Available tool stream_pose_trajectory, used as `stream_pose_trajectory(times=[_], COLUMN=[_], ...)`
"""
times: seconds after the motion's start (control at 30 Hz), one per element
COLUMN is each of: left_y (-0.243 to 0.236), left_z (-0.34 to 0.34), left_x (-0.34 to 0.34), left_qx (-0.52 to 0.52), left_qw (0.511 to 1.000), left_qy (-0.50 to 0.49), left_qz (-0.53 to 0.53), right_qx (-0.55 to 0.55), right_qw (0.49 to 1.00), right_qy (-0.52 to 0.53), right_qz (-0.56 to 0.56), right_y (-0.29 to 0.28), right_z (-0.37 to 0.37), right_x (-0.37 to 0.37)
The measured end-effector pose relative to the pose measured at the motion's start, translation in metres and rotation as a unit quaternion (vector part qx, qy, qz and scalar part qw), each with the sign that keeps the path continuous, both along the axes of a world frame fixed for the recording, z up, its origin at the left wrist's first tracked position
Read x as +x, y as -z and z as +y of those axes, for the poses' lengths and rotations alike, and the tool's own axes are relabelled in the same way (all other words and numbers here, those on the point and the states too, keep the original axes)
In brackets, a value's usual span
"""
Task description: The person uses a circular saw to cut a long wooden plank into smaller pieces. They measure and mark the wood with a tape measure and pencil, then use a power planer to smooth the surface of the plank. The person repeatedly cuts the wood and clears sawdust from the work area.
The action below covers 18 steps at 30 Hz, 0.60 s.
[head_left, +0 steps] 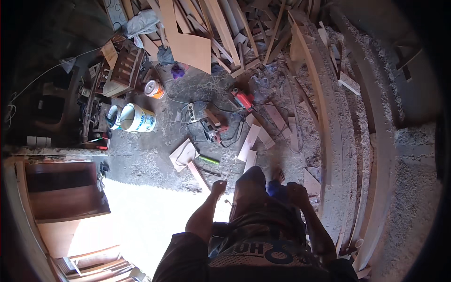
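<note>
My left hand [218, 188] hangs beside my left thigh, with its fingers curled in; I cannot make out whether anything is inside. My right hand [296, 191] is curled beside my right leg, near a small blue patch [275, 187], its contents hidden. My bare foot [278, 175] shows beyond it. Ahead of my left hand lie a pale board [183, 154], a narrow plank [198, 175] and a green tool or stick [209, 160]. Further forward are a power tool [211, 131] with red parts, a power strip [191, 113] and a red tool [243, 98] among cables.
Loose boards [249, 141] lie ahead right. A woodpile [225, 28] fills the back; long timbers [324, 141] line my right. Buckets [138, 121] and a wooden rack [123, 70] stand left. A wooden cabinet [63, 188] is at left, beside bright sunlight on the floor.
</note>
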<state>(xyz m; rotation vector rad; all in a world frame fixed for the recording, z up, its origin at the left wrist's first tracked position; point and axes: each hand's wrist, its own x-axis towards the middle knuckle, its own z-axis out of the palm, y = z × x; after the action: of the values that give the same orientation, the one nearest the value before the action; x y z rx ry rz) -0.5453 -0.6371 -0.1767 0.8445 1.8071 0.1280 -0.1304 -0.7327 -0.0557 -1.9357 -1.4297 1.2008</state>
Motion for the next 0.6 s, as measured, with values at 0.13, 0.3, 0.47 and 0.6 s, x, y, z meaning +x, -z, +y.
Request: stream_pose_trajectory(times=[0.13,0.3,0.47,0.6], left_y=[-0.005,0.056,0.105,0.131], left_z=[-0.032,-0.076,-0.093,-0.067], left_x=[-0.003,-0.024,-0.040,-0.012], left_qx=[0.155,0.233,0.165,0.049], left_qw=[0.985,0.969,0.936,0.989], left_qy=[0.080,0.071,0.310,0.137], left_qz=[0.011,0.053,0.002,0.018], right_qx=[-0.017,0.047,0.031,-0.022], right_qw=[0.993,0.947,0.882,0.824], right_qy=[-0.118,-0.306,-0.457,-0.540], right_qz=[-0.023,-0.081,-0.108,-0.172], right_y=[-0.028,0.049,0.079,0.201], right_z=[0.060,0.117,0.178,0.215], right_x=[-0.036,-0.105,-0.208,-0.279])
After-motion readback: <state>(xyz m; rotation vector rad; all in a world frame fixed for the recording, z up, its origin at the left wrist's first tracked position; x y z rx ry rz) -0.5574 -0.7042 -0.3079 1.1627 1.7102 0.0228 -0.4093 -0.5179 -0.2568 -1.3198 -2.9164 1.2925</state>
